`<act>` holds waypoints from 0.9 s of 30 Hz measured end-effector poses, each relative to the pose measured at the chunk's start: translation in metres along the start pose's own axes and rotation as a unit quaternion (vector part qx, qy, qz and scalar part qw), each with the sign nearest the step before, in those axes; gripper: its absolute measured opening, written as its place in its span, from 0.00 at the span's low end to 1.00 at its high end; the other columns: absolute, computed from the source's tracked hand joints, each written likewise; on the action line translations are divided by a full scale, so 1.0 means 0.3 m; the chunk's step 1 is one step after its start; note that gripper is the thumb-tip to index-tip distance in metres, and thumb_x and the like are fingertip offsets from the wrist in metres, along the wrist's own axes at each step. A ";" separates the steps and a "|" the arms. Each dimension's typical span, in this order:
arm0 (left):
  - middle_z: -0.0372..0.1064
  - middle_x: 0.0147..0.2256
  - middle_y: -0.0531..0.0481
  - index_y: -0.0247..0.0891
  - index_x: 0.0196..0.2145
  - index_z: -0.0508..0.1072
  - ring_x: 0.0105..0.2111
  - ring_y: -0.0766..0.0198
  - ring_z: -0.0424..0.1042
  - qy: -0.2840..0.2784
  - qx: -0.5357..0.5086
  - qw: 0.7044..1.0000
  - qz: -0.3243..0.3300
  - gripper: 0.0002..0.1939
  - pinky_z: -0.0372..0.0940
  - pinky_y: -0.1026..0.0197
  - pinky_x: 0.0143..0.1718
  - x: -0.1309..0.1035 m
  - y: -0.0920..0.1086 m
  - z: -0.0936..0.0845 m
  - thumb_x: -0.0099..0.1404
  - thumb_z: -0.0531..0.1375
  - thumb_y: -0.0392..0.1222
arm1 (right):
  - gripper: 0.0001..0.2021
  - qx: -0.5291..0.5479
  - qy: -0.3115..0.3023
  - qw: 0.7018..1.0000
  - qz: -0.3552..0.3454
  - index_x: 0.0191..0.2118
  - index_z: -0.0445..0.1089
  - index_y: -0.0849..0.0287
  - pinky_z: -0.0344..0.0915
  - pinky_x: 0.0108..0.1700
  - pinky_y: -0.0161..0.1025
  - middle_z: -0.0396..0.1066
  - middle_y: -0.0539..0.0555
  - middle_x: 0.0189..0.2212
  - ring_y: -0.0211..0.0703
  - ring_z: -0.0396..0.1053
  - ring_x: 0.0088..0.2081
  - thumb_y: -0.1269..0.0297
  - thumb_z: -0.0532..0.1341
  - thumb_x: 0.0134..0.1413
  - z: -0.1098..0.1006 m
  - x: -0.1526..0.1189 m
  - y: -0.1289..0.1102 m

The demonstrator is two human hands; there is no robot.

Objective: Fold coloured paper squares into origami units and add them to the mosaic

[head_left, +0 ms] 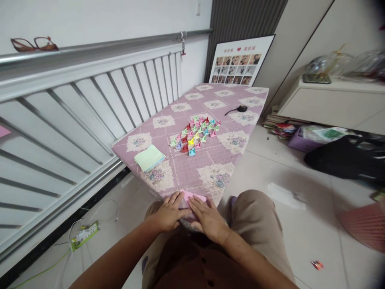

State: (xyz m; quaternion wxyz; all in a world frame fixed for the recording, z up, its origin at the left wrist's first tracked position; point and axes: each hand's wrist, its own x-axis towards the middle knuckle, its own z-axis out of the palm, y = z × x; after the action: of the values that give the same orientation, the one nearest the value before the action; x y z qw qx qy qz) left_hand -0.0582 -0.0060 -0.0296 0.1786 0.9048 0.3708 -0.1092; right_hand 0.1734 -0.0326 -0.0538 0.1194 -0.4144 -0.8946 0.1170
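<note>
A pink sheet of paper (195, 196), apparently partly folded, lies at the near edge of the cloth-covered table. My left hand (171, 212) rests at its left side, fingers spread, with a fingertip on the paper and the thumb stretched to the right. Across the right part of the sheet lies my right hand (209, 216), its fingers extended and pressing flat. Farther up the table stands a cluster of small folded paper pieces (197, 134) in several colours, set in rows. To the left is a stack of pale green paper squares (149, 157).
The patterned tablecloth (186, 168) narrows toward me. A black object with a short cable (241, 108) sits at the far right of the table. A white railing (99, 104) runs along the left. A power strip (86, 234) with cords lies on the floor; a black bag (343, 158) rests at right.
</note>
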 end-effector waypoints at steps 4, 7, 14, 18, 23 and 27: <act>0.18 0.68 0.48 0.62 0.63 0.47 0.65 0.38 0.31 0.011 0.000 1.000 0.006 0.45 0.44 0.34 0.59 -0.004 -0.003 0.009 0.54 0.65 0.39 | 0.34 -0.014 -0.031 0.999 0.040 0.66 0.48 0.55 0.45 0.60 0.65 0.51 0.61 0.64 0.57 0.48 0.64 0.47 0.54 0.58 0.014 0.018 0.038; 0.18 0.68 0.48 0.63 0.63 0.47 0.66 0.38 0.30 0.018 -0.001 1.000 0.004 0.46 0.44 0.35 0.59 -0.003 -0.005 0.018 0.54 0.65 0.39 | 0.32 -0.037 -0.027 0.995 0.090 0.65 0.50 0.54 0.45 0.58 0.68 0.50 0.60 0.65 0.58 0.46 0.65 0.47 0.54 0.59 -0.002 0.018 0.106; 0.16 0.67 0.48 0.63 0.63 0.48 0.65 0.37 0.29 0.020 -0.019 1.000 0.002 0.46 0.41 0.34 0.59 0.000 -0.004 0.023 0.53 0.66 0.39 | 0.18 -0.013 0.094 0.990 0.103 0.55 0.66 0.54 0.53 0.56 0.57 0.66 0.60 0.54 0.53 0.60 0.56 0.59 0.56 0.60 -0.051 0.043 0.094; 0.15 0.67 0.49 0.62 0.63 0.48 0.65 0.35 0.28 -0.006 -0.038 0.999 0.004 0.44 0.40 0.32 0.58 -0.002 -0.005 0.010 0.54 0.65 0.43 | 0.12 0.059 0.080 0.995 0.009 0.45 0.72 0.55 0.60 0.50 0.48 0.73 0.57 0.42 0.49 0.67 0.47 0.66 0.60 0.55 -0.006 0.065 0.059; 0.35 0.67 0.42 0.51 0.64 0.48 0.64 0.40 0.39 0.050 -0.069 0.996 -0.018 0.43 0.45 0.37 0.59 0.006 0.005 -0.005 0.56 0.63 0.45 | 0.16 0.103 0.087 0.991 0.010 0.46 0.72 0.56 0.62 0.49 0.48 0.71 0.58 0.45 0.50 0.66 0.48 0.68 0.64 0.49 0.034 0.069 0.093; 0.57 0.58 0.43 0.42 0.59 0.60 0.57 0.52 0.55 0.152 -0.068 0.985 -0.050 0.31 0.52 0.50 0.58 0.043 0.016 -0.014 0.59 0.60 0.40 | 0.18 0.117 0.085 0.990 0.002 0.47 0.72 0.55 0.61 0.50 0.48 0.71 0.57 0.44 0.50 0.66 0.47 0.69 0.65 0.47 0.032 0.074 0.115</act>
State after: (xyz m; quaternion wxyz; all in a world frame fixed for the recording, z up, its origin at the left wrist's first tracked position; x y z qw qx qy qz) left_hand -0.0456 0.0007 -0.0288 0.1756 0.8768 0.4453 0.0458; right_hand 0.1812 0.0051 -0.0710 0.2418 -0.4081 -0.8605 0.1855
